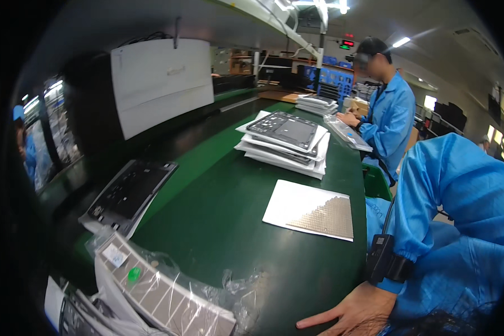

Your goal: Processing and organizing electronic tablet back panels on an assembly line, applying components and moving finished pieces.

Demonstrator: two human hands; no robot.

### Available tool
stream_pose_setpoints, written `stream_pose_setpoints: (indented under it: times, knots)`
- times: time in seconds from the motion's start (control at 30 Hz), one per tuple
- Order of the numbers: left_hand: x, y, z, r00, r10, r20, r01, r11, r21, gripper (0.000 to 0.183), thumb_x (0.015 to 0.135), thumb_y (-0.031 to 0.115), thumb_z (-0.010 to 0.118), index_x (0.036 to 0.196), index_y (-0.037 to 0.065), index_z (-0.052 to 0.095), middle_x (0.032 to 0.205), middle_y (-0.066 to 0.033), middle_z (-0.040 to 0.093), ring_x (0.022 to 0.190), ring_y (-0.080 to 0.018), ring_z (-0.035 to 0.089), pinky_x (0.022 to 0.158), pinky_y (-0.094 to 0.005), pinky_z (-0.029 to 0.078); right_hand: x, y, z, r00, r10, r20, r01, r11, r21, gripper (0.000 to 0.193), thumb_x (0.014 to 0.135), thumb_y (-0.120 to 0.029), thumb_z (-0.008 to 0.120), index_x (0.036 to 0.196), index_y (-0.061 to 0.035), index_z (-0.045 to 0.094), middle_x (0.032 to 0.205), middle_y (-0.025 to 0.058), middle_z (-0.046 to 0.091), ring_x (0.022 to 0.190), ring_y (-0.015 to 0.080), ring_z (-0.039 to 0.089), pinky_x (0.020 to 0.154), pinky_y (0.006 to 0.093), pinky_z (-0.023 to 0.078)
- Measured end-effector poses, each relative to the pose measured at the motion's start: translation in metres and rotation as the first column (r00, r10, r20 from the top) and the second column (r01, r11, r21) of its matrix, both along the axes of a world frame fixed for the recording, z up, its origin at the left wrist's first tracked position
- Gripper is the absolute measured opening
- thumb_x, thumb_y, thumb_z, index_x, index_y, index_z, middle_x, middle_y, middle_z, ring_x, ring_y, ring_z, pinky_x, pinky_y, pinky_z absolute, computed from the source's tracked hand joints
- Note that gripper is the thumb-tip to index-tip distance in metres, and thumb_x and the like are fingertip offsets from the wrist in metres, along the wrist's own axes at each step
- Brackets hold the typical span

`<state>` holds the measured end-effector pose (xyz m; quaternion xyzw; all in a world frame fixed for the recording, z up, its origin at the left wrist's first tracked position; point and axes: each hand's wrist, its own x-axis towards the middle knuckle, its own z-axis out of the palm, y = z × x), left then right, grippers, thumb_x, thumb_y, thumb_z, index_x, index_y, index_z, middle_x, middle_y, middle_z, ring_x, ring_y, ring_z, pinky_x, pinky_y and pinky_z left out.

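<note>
My right hand (359,309) is low in the view by the near right edge of the green bench (224,235), under a blue sleeve with a black device strapped at the wrist. One finger points left, stretched out, and the hand appears to hold nothing. The lower edge of the picture cuts off part of it. My left hand does not show. Beyond my right hand lies a white sheet (283,204) with a grid of small tan pieces (327,218) on part of it. To the left, a clear plastic bag lies around a long strip of grey-brown pads (168,299) with a green round sticker.
A stack of black panels (288,130) with white sheets between stands farther along the bench. Another black panel (131,190) lies at the left. More panels (75,319) sit at lower left. A co-worker in blue (395,112) handles a bagged item (347,134).
</note>
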<state>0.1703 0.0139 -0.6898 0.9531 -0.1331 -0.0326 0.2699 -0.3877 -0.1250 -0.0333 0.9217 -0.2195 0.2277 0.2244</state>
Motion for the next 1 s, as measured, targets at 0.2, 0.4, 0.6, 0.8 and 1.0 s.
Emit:
stream_pose_setpoints:
  times: [0.2,0.4,0.6,0.8,1.0]
  knots:
    - [-0.022,0.097,0.073,0.993,0.11,0.047,-0.1,0.978,-0.183,0.042,0.1,0.02,0.065,0.135,-0.001,0.061,0.122,-0.0123,0.068,0.112,-0.022,0.064,0.101,-0.0376,0.052,0.166,0.168,-0.159,0.514,0.855,0.072,-0.729,0.391,0.561,0.03,0.111,-0.023,0.051,0.123,-0.0006,0.065,0.129,0.0211,0.07,0.111,0.0249,0.07,0.096,0.0383,0.056]
    - [-0.137,0.257,0.281,0.951,0.273,0.144,-0.208,0.912,-0.354,0.044,0.101,0.021,0.064,0.138,-0.002,0.06,0.125,-0.0124,0.068,0.115,-0.0217,0.063,0.102,-0.0378,0.051,0.146,0.17,-0.17,0.628,0.778,0.024,-0.665,0.52,0.536,0.037,0.109,-0.033,0.046,0.137,-0.0121,0.06,0.155,0.0151,0.052,0.143,0.0332,0.048,0.116,0.0523,0.037]
    - [-0.333,0.264,0.477,0.981,0.185,0.062,-0.125,0.84,-0.528,0.046,0.102,0.022,0.063,0.141,-0.002,0.059,0.127,-0.0124,0.068,0.117,-0.0214,0.063,0.103,-0.038,0.051,0.126,0.157,-0.158,0.678,0.735,0.016,-0.633,0.572,0.521,0.051,0.099,-0.026,0.057,0.146,-0.007,0.053,0.161,0.0166,0.049,0.145,0.0451,0.048,0.122,0.0671,0.03]
    - [-0.403,0.157,0.578,0.995,-0.094,0.033,0.091,0.727,-0.681,0.048,0.103,0.022,0.063,0.144,-0.002,0.057,0.13,-0.0124,0.067,0.119,-0.0211,0.062,0.104,-0.0382,0.051,0.083,0.121,-0.116,0.667,0.408,0.623,-0.568,-0.261,0.78,0.053,0.098,-0.004,0.066,0.148,-0.0065,0.048,0.16,0.0201,0.05,0.14,0.0396,0.056,0.121,0.0498,0.041]
    - [-0.321,0.021,0.544,0.813,-0.502,-0.295,0.058,0.575,-0.816,0.025,0.106,0.022,0.069,0.117,-0.001,0.067,0.108,-0.0056,0.07,0.107,-0.0166,0.065,0.093,-0.0292,0.051,0.022,0.009,-0.077,0.82,0.135,0.556,-0.549,-0.086,0.831,0.024,0.103,-0.002,0.061,0.127,-0.0005,0.066,0.113,0.0143,0.079,0.104,0.0237,0.076,0.091,0.0338,0.057]
